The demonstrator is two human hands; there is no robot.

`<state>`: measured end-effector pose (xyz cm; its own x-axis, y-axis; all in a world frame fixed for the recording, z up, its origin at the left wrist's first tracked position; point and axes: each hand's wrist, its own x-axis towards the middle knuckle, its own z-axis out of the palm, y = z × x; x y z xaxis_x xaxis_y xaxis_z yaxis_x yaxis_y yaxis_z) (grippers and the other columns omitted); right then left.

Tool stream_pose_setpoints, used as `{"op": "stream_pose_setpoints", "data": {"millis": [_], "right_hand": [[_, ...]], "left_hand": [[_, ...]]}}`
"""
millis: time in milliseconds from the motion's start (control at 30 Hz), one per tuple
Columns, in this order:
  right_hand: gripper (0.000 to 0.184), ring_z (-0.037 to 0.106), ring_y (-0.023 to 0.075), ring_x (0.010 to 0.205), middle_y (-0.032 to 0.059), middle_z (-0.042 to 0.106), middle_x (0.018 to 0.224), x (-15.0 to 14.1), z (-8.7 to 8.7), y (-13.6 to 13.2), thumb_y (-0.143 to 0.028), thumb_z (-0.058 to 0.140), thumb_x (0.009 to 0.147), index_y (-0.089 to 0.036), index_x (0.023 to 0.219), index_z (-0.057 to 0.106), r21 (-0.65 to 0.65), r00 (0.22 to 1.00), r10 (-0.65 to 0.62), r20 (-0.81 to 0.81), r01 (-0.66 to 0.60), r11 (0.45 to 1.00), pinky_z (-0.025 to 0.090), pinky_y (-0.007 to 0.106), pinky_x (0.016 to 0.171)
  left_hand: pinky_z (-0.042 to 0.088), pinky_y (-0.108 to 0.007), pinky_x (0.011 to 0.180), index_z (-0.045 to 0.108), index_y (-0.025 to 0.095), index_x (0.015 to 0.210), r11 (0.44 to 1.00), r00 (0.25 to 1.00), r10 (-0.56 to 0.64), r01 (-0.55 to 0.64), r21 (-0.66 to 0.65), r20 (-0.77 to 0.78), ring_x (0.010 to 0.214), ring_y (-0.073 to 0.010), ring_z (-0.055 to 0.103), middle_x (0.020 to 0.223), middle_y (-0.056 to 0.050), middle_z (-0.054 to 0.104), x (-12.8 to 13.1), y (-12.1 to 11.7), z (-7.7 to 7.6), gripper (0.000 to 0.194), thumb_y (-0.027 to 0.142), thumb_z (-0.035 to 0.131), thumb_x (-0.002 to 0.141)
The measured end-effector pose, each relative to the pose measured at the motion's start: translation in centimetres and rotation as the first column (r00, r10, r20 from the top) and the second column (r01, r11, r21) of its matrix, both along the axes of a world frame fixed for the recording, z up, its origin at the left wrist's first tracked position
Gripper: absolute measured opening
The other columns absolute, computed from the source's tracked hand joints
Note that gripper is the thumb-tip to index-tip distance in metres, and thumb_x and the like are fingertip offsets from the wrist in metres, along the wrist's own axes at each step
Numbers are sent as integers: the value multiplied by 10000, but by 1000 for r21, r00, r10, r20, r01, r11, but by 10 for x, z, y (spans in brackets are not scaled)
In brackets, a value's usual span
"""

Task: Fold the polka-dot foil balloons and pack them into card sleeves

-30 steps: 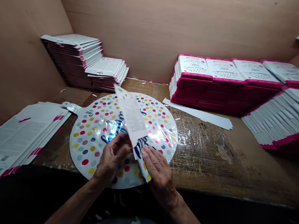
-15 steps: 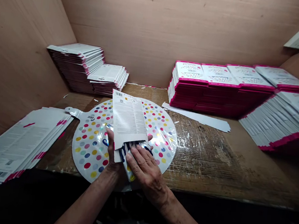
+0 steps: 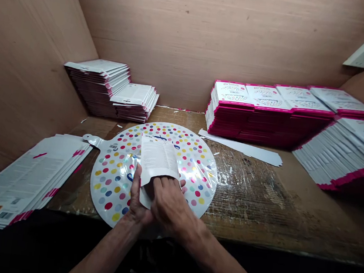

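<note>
My left hand (image 3: 139, 201) grips a white printed cardboard packet (image 3: 160, 158) from beneath, its thumb along the left edge. The packet's open end faces me, with its flap toward my body. My right hand (image 3: 172, 203) has its fingers pushed into that opening, so the fingertips are hidden. Whatever lies inside the packet is out of sight. Under both hands a large round foil balloon (image 3: 105, 193), white with coloured dots and blue lettering, lies flat on the table. Its tail (image 3: 92, 140) points left.
Piles of white packets (image 3: 98, 66) stand at the back left, and more flat packets (image 3: 30, 171) lie front left. Pink-edged packets (image 3: 228, 115) are stacked at the back right, others (image 3: 348, 146) lean at the right. White card strips (image 3: 243, 148) lie before them. Wooden walls (image 3: 154, 32) enclose the table.
The folded dotted foil that stuck out of the packet's mouth is no longer visible. My right hand went from lying flat on it to having its fingers inside the packet, which has tilted lower.
</note>
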<state>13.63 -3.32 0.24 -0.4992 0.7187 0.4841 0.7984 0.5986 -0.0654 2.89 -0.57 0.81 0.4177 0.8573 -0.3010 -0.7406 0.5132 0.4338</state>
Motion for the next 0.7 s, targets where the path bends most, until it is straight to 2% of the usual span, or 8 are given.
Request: {"op": "stream_pose_setpoints", "data": {"millis": [100, 133, 233, 300, 367, 467, 533, 700], "right_hand": [[400, 523, 300, 1243, 211, 593, 1298, 14, -10, -30, -63, 424, 906, -25, 1288, 536, 57, 992, 125, -36, -122, 991, 502, 452, 1005], [415, 502, 294, 1277, 211, 596, 1302, 20, -17, -40, -43, 401, 903, -20, 1297, 532, 65, 988, 138, -61, -134, 989, 494, 455, 1021], [396, 546, 268, 1245, 195, 655, 1220, 40, -32, -61, -29, 387, 896, -40, 1247, 570, 35, 979, 140, -150, -137, 990, 517, 445, 997], [323, 625, 224, 1112, 153, 700, 1124, 50, -31, -65, -42, 432, 901, -85, 1169, 608, 41, 958, 176, -226, -171, 984, 540, 387, 945], [233, 660, 180, 933, 105, 722, 997, 61, -23, -60, -67, 488, 912, -126, 1088, 630, 77, 946, 159, -283, -143, 987, 545, 328, 855], [161, 631, 175, 824, 74, 708, 916, 78, -12, -44, -114, 529, 935, -162, 1031, 649, 82, 974, -6, -225, 25, 996, 495, 327, 789], [140, 609, 183, 823, 61, 698, 896, 89, -11, -35, -147, 534, 951, -179, 996, 662, 31, 992, -59, -115, 63, 998, 463, 336, 791], [165, 570, 191, 866, 60, 685, 920, 100, -24, -32, -202, 503, 986, -177, 1002, 665, -69, 1000, 14, 11, -13, 998, 440, 331, 812]], "left_hand": [[538, -415, 779, 723, 165, 965, 989, 888, -111, 143, 38, -446, 804, -285, 699, 818, -107, 744, -34, -1, 5, 680, 768, 481, 764], [535, -385, 681, 722, 165, 805, 975, 718, -156, 221, 9, -678, 688, -266, 684, 682, -93, 712, -44, -1, 9, 618, 744, 513, 760], [499, -353, 590, 629, 188, 570, 947, -135, 90, 319, 42, -987, 574, -246, 643, 533, -59, 635, -55, 5, 17, 510, 645, 564, 787], [525, -389, 729, 690, 187, 731, 848, -383, 455, 461, 261, -804, 768, -272, 689, 743, -80, 726, -45, 13, 15, 417, 539, 514, 869], [494, -428, 928, 697, 171, 1045, 616, -273, 712, 685, 388, -647, 1083, -291, 644, 1105, -111, 728, -25, 21, 4, 367, 421, 453, 934], [384, -488, 1096, 585, 179, 1304, 306, -46, 787, 895, 324, -615, 1358, -305, 444, 1405, -97, 573, 5, 28, -19, 408, 339, 431, 961], [343, -517, 1124, 559, 196, 1341, 251, -15, 765, 928, 276, -644, 1392, -311, 398, 1445, -84, 536, 18, 27, -30, 416, 332, 416, 975], [307, -523, 1137, 552, 192, 1357, 302, 18, 711, 895, 328, -703, 1396, -325, 396, 1454, -104, 524, 21, 15, -33, 450, 385, 432, 969]]}}
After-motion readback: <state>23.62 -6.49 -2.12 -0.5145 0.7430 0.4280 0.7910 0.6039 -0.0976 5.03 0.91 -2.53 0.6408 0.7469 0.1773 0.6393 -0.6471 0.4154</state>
